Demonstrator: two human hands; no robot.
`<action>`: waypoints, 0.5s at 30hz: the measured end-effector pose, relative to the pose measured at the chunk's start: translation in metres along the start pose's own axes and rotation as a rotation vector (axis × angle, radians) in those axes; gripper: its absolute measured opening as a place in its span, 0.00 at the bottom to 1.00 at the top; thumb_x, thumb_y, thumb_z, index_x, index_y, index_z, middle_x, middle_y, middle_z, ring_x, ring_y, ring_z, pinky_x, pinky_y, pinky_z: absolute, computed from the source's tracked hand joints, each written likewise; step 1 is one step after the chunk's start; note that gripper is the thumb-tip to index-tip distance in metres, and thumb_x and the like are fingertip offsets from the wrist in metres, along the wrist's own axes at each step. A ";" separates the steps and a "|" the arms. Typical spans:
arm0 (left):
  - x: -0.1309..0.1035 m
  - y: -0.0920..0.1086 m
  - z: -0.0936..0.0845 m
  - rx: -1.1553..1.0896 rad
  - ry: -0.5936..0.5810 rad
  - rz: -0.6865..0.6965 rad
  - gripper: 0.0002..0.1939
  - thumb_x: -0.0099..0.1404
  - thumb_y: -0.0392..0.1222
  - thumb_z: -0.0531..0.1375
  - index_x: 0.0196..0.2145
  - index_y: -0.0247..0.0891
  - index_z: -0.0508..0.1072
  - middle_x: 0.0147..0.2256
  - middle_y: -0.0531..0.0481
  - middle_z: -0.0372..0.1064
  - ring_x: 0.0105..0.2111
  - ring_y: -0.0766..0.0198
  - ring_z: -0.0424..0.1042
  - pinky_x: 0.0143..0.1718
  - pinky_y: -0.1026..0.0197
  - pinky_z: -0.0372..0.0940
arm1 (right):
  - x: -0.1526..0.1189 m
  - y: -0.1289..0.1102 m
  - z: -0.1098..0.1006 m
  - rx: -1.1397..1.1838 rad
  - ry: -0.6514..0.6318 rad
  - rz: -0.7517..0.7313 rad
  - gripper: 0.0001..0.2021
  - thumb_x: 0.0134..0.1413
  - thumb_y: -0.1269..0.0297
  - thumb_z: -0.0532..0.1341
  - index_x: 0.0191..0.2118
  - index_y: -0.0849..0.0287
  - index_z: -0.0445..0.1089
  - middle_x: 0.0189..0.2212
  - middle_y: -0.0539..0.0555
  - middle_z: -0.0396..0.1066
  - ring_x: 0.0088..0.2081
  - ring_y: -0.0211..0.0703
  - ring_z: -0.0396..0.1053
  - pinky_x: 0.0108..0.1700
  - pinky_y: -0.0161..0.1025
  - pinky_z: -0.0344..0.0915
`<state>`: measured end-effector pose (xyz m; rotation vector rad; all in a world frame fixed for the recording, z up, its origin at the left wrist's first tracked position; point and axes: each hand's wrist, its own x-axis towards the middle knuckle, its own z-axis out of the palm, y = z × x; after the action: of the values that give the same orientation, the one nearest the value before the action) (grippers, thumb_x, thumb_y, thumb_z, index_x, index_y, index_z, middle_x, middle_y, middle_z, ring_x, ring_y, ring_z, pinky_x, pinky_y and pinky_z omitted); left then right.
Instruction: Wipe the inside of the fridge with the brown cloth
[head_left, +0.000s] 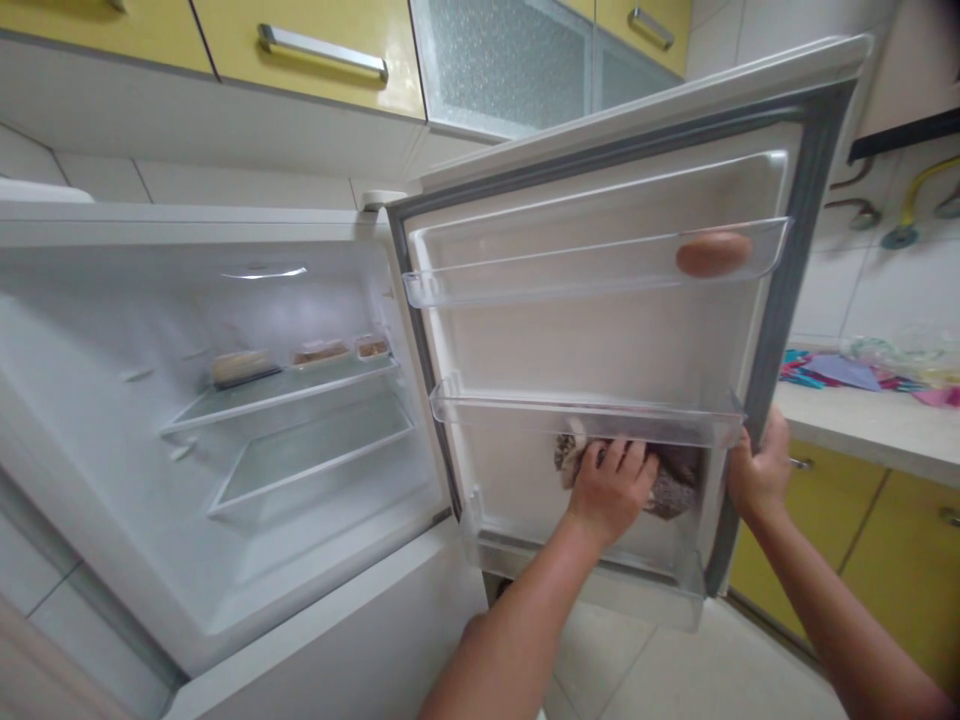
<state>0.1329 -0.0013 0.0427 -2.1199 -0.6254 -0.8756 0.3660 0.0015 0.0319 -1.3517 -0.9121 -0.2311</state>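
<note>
The fridge door (600, 360) stands wide open, with clear plastic bins on its inner side. My left hand (611, 490) presses a crumpled patterned cloth (670, 497) against the inner door, just under the middle door bin (585, 418); its fingers are wrapped over the cloth. Around the door's outer edge, my right hand (759, 470) grips at the lower right. In the top door bin (540, 283) lies a reddish-brown oval object, like an egg (712, 254).
Inside the fridge, the upper glass shelf (300, 392) bears several small packages (244, 367). Yellow cabinets (315, 45) hang above. A counter (885, 425) at the right carries colourful items (847, 370).
</note>
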 end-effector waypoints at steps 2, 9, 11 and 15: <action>-0.010 0.013 0.008 -0.078 -0.091 0.002 0.17 0.72 0.43 0.49 0.54 0.44 0.70 0.58 0.46 0.68 0.55 0.57 0.66 0.49 0.52 0.64 | 0.001 -0.001 0.000 0.002 -0.007 0.008 0.44 0.52 0.34 0.52 0.67 0.59 0.55 0.62 0.66 0.63 0.61 0.62 0.63 0.62 0.60 0.58; -0.035 0.030 0.021 -0.473 -0.720 0.073 0.14 0.68 0.39 0.50 0.48 0.39 0.70 0.45 0.45 0.75 0.44 0.55 0.75 0.36 0.54 0.70 | 0.003 0.001 0.001 0.010 -0.019 0.010 0.43 0.52 0.34 0.52 0.66 0.60 0.56 0.62 0.66 0.63 0.61 0.60 0.62 0.62 0.59 0.58; -0.030 0.027 0.027 -0.546 -0.906 0.071 0.15 0.66 0.44 0.54 0.49 0.42 0.72 0.46 0.45 0.77 0.44 0.52 0.76 0.38 0.53 0.71 | 0.002 0.001 0.001 0.015 -0.017 0.003 0.42 0.53 0.35 0.52 0.66 0.60 0.56 0.62 0.66 0.63 0.61 0.60 0.62 0.62 0.60 0.58; -0.022 0.021 0.041 -0.593 -1.096 0.104 0.18 0.61 0.51 0.60 0.47 0.45 0.77 0.46 0.46 0.79 0.43 0.52 0.78 0.33 0.58 0.70 | 0.000 0.003 0.001 0.010 -0.017 0.002 0.41 0.54 0.36 0.51 0.67 0.59 0.55 0.63 0.66 0.61 0.62 0.64 0.60 0.61 0.65 0.57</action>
<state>0.1485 0.0150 -0.0040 -3.0914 -0.8168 0.3145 0.3675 0.0028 0.0302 -1.3469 -0.9254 -0.2137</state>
